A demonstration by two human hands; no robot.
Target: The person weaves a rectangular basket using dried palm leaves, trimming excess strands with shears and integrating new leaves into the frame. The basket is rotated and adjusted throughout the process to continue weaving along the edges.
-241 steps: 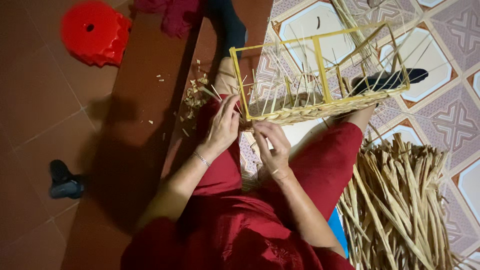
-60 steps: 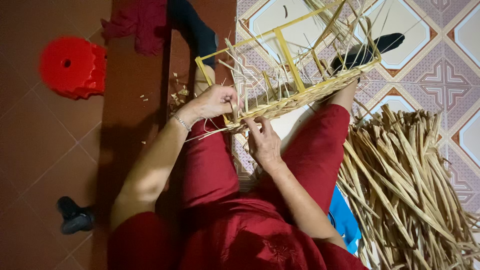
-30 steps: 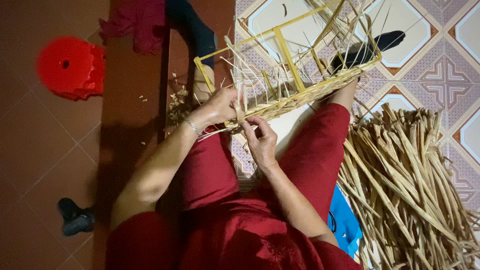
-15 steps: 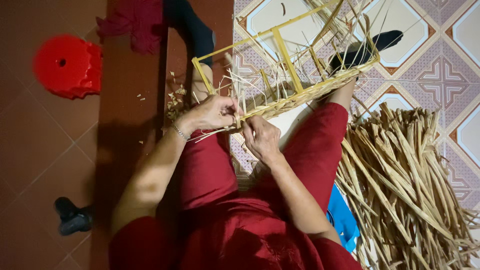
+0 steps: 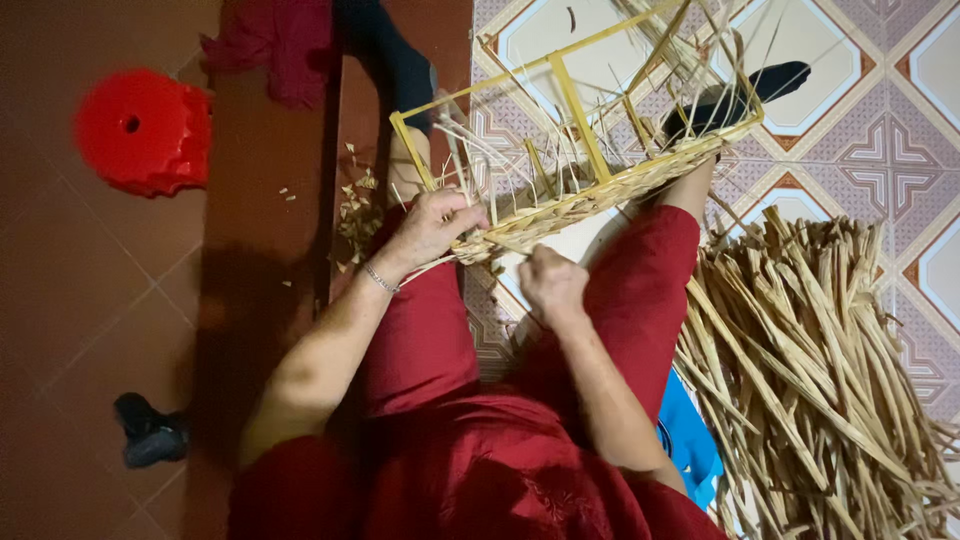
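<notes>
Basket weaving on a yellow wire frame (image 5: 575, 110) fills the upper middle of the view: the half-woven straw basket (image 5: 600, 190) rests across the person's lap, above the knees of their red trousers (image 5: 440, 340), with its woven band running at a slant from lower left to upper right. Loose straw ends stick up through the frame's bars.

At the basket's lower left corner, the left hand (image 5: 430, 228) is curled around the woven edge, fingers closed on the straw there; a thin bracelet (image 5: 380, 278) sits on its wrist. Just below the band, the right hand (image 5: 552, 283) is closed with fingers tucked in, pinching a straw strand (image 5: 515, 245) that runs up into the weave. The two hands are near each other but not touching.

On the patterned tile floor (image 5: 900, 120) to the right lies a large heap of dry straw stalks (image 5: 830, 370), with a blue object (image 5: 690, 445) partly under its left edge. Small straw clippings (image 5: 355, 205) are scattered left of the basket on the dark red floor. A red plastic stool (image 5: 140, 130) stands at upper left, well apart, and a dark shoe-like object (image 5: 150, 430) lies at lower left. A red cloth (image 5: 275, 45) lies at the top.
</notes>
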